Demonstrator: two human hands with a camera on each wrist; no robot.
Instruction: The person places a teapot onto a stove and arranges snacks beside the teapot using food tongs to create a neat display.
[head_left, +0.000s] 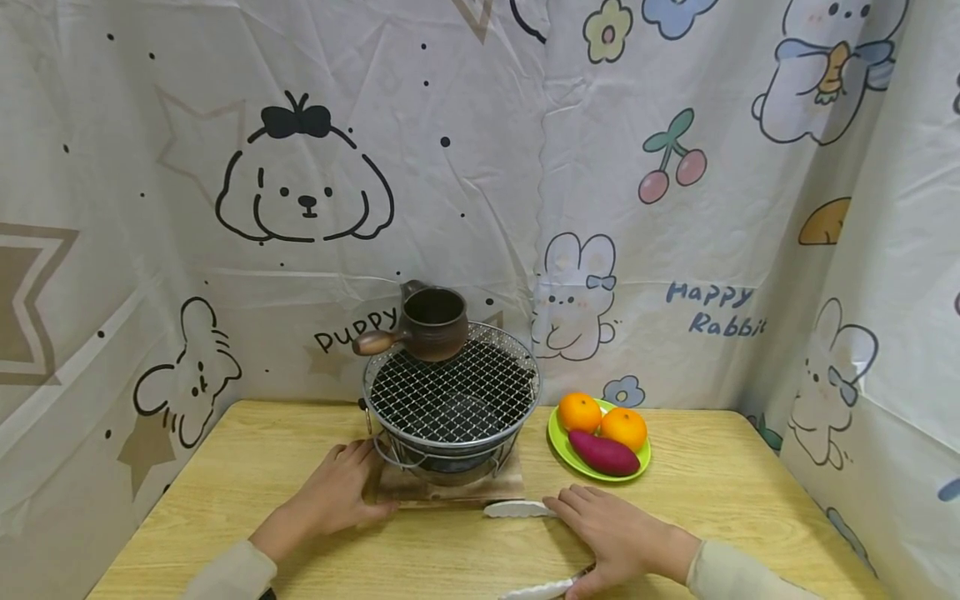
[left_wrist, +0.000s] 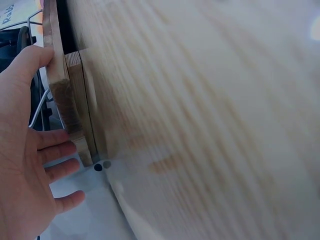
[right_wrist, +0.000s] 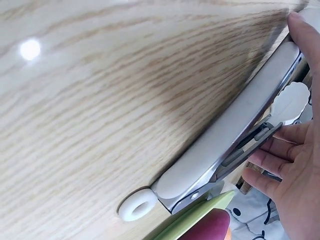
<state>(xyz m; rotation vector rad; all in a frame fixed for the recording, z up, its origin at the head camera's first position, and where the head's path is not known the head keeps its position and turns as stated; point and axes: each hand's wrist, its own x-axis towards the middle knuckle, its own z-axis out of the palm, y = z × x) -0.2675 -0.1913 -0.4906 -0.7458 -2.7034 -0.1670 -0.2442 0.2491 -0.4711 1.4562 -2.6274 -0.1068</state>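
Observation:
My left hand (head_left: pixel 337 492) reaches to the left front corner of a wooden board (head_left: pixel 401 493), its thumb and extended fingers touching the edges. On the board stands a round grill (head_left: pixel 450 467) with a wire mesh top. A small brown pot (head_left: pixel 442 337) with a side handle sits at the mesh's back left. My right hand (head_left: pixel 618 529) spans a pair of tongs (right_wrist: pixel 230 120) lying on the table, holding them with thumb on one arm and fingers on the other. Two white scalloped tong tips (head_left: pixel 517 508) point left, spread apart. The hand hides their middle in the head view.
A green plate (head_left: pixel 555 442) behind my right hand bears two oranges (head_left: pixel 624 429) and a purple sweet potato (head_left: pixel 603 452). All stands on a light wooden table (head_left: pixel 712 467). A printed curtain (head_left: pixel 480 183) encloses the back and sides.

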